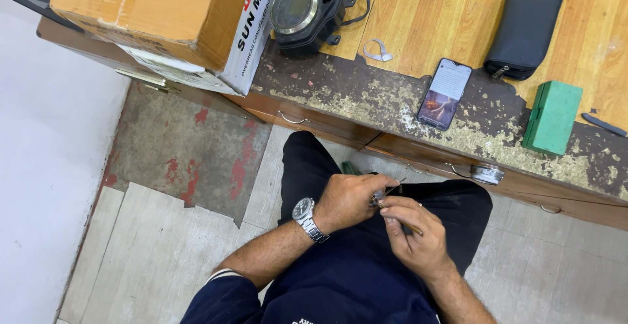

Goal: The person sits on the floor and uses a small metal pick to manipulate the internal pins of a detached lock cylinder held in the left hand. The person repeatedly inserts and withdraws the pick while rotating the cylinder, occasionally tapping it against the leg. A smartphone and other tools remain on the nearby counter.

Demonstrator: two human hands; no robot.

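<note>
Sitting over the lap, both hands meet above dark trousers. The left hand point(347, 200), with a metal wristwatch point(305, 210), is curled closed around a small metal part point(381, 196) that pokes out toward the right hand point(412, 232), whose fingertips pinch it and also hold a thin stick-like tool point(413, 228). What the part is cannot be told. Beyond the knees stands the worn wooden counter point(366, 95), carrying a phone point(445, 93) with its screen lit, a green box point(553, 117), a black pouch point(525, 28), a round gauge cluster point(305, 9) and a cardboard box point(157, 10). A small round tin point(487, 174) sits by the drawer edge
</note>
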